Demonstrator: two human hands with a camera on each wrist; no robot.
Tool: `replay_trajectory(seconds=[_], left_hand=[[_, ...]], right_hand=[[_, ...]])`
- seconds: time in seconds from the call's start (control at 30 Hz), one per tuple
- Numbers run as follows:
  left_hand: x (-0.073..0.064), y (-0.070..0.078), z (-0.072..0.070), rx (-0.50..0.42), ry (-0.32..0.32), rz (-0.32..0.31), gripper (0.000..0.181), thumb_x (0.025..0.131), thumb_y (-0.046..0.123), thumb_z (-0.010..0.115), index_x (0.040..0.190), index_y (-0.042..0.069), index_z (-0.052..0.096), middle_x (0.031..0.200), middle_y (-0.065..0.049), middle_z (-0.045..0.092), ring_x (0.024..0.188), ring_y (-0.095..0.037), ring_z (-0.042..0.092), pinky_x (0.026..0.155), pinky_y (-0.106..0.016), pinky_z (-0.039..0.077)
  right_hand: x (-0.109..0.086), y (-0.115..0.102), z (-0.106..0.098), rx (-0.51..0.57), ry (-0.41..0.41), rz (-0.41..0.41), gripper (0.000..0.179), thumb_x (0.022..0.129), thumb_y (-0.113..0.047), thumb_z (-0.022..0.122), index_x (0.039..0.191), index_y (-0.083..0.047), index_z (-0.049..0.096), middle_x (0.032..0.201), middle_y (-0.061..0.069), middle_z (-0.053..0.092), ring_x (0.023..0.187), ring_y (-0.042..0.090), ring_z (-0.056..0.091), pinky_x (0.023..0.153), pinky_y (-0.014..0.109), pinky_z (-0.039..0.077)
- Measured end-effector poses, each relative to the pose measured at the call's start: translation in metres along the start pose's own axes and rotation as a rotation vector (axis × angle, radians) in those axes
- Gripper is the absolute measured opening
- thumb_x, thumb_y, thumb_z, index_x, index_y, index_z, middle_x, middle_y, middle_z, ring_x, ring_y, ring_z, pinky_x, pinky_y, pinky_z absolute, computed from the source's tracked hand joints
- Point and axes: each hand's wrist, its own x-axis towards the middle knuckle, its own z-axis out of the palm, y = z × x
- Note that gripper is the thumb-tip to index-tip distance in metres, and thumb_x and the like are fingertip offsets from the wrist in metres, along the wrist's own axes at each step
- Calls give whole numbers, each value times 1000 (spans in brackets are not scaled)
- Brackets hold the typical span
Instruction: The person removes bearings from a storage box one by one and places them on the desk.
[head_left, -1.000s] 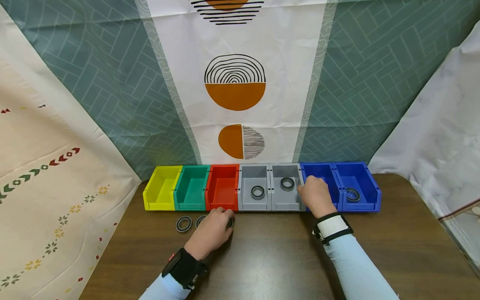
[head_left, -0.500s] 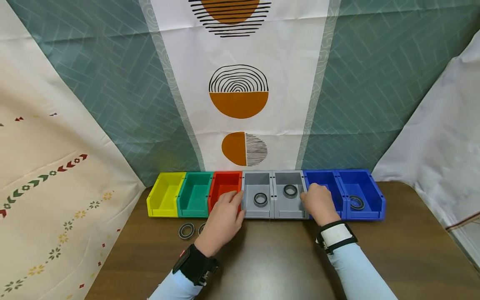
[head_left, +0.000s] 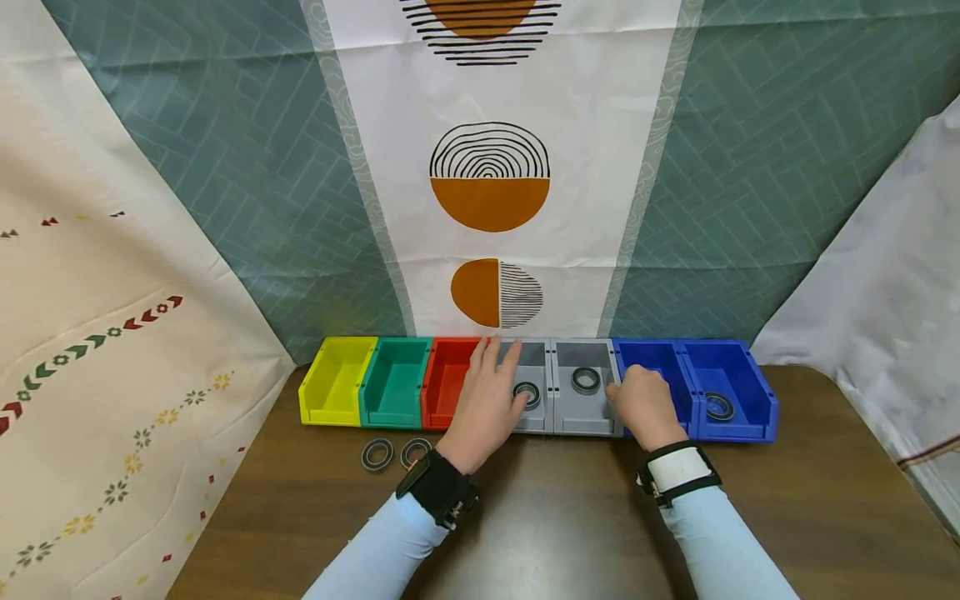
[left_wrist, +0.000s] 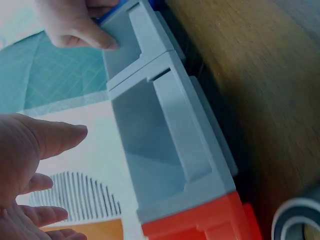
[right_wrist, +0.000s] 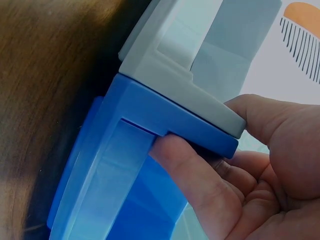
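Observation:
My left hand (head_left: 483, 408) hovers over the red bin (head_left: 442, 379) and the left grey bin (head_left: 534, 423), fingers spread, holding nothing. My right hand (head_left: 645, 408) pinches the adjoining walls of the right grey bin (right_wrist: 170, 82) and left blue bin (right_wrist: 135, 102), thumb on the grey side and index finger inside the blue. Dark ring-shaped ball bearings lie in the left grey bin, the right grey bin and the right blue bin (head_left: 738, 362). Two more bearings (head_left: 377, 469) rest on the table in front of the green bin (head_left: 397, 375). Another bearing (left_wrist: 281, 220) shows near the red bin in the left wrist view.
A yellow bin (head_left: 337, 379) ends the row on the left. The joined bins stand along the back of a brown wooden table (head_left: 570, 525), against a patterned cloth (head_left: 345, 275). Light cloths (head_left: 127, 400) hang at both sides.
My left hand has left a bearing on the table, risen forward over the red and left grey bins, and spread its fingers. My right hand keeps its pinch on the bin walls.

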Motion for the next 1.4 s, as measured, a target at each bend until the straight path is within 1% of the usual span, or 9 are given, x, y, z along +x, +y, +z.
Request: replay_trajectory(seconds=[0.07, 0.2, 0.3, 0.43, 0.57, 0.77, 1.03, 1.23, 1.4], left_hand=[[6, 3, 7, 1, -20, 8, 77, 80, 29, 71, 145, 16, 32, 150, -15, 27, 139, -36, 23, 99, -50, 44], [14, 8, 21, -8, -87, 9, 77, 80, 27, 71, 145, 16, 32, 151, -15, 26, 138, -37, 26, 94, -48, 48], [18, 9, 29, 5, -140, 4, 76, 81, 27, 71, 145, 15, 32, 150, -15, 26, 138, -36, 27, 96, -46, 47], [21, 7, 36, 36, -197, -9, 74, 82, 30, 70, 144, 14, 33, 149, -16, 28, 137, -36, 28, 98, -45, 45], [22, 4, 38, 52, -237, -16, 74, 82, 31, 69, 144, 14, 33, 149, -18, 29, 138, -37, 29, 100, -47, 43], [25, 4, 43, 65, -270, -24, 72, 81, 30, 70, 143, 13, 35, 149, -17, 29, 138, -37, 27, 102, -47, 41], [27, 3, 55, 59, -275, -32, 70, 79, 27, 72, 139, 11, 39, 149, -16, 30, 138, -39, 24, 102, -47, 42], [32, 2, 59, 3, -287, -75, 68, 77, 17, 71, 138, 13, 42, 149, -16, 30, 138, -43, 23, 104, -50, 39], [34, 3, 61, 12, -296, -91, 67, 76, 14, 71, 137, 13, 44, 147, -17, 33, 137, -45, 25, 102, -52, 40]], right_hand=[[0, 1, 0, 3, -6, 6, 32, 90, -25, 56, 80, 5, 63, 72, 16, 60, 56, 22, 54, 42, 28, 40], [0, 1, 1, 2, -8, 10, 33, 90, -25, 56, 82, 6, 63, 72, 16, 60, 56, 22, 55, 42, 28, 40], [0, 1, 2, 0, -5, 13, 32, 90, -25, 56, 82, 5, 63, 73, 16, 61, 57, 23, 55, 42, 28, 41], [1, 0, 2, -3, -19, 27, 31, 90, -24, 55, 80, 4, 64, 71, 14, 59, 57, 22, 54, 42, 28, 40], [0, -2, 2, 2, -30, 32, 31, 90, -24, 55, 77, 3, 64, 68, 13, 58, 55, 21, 54, 42, 27, 40], [1, -1, 3, -3, -11, 20, 32, 90, -24, 55, 72, 2, 63, 66, 12, 57, 54, 21, 53, 41, 27, 39], [3, 2, 4, -9, -4, 13, 33, 90, -25, 56, 74, 3, 63, 68, 13, 58, 55, 21, 53, 42, 28, 39], [2, 2, 3, -5, -7, 19, 32, 89, -25, 57, 76, 4, 64, 69, 14, 59, 55, 22, 54, 42, 28, 40], [3, 2, 2, -6, -8, 20, 32, 89, -24, 57, 77, 4, 64, 69, 14, 60, 55, 22, 54, 42, 28, 40]])
